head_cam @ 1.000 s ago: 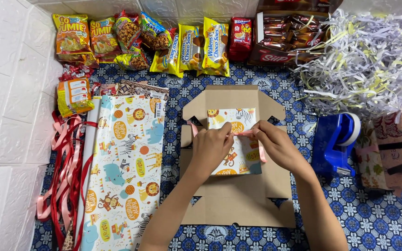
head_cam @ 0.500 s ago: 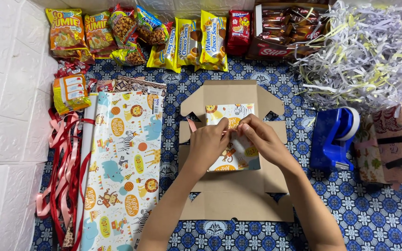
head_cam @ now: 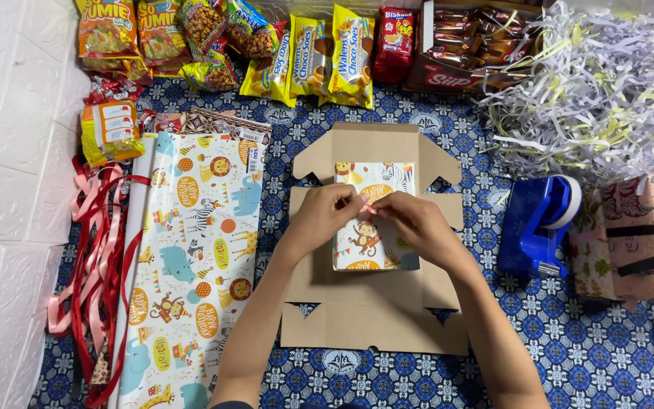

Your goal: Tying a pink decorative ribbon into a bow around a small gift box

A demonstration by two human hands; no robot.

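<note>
A blue patterned cloth (head_cam: 592, 348) covers the counter and carries everything else. Across its upper right sprawls a heap of shredded paper (head_cam: 599, 83) in white and pale yellow. Down the left side lies a long sheet of animal-print wrapping paper (head_cam: 191, 273), partly rolled at its left edge, with a tangle of red and pink ribbons (head_cam: 92, 265) just beside it. In the middle sits an unfolded brown cardboard box (head_cam: 372, 310), flaps spread flat. Along the top edge runs a row of snack packets (head_cam: 266, 45), with an open carton of chocolate bars (head_cam: 471, 45) to their right. At the far right edge rests a wrapped parcel (head_cam: 645, 242) with a black band, and near it stands a blue tape dispenser (head_cam: 540, 223).

On the cardboard box lies a small gift (head_cam: 369, 242) wrapped in the same animal print, lying on the box's middle panel. Both hands meet over its upper half. The left hand (head_cam: 327, 216) has its fingers curled in, thumb and forefinger pinched at a small pink strip (head_cam: 366, 206). The right hand (head_cam: 414, 220) is likewise nearly closed, its fingertips pinching the same strip from the other side, so the two hands touch there.
</note>
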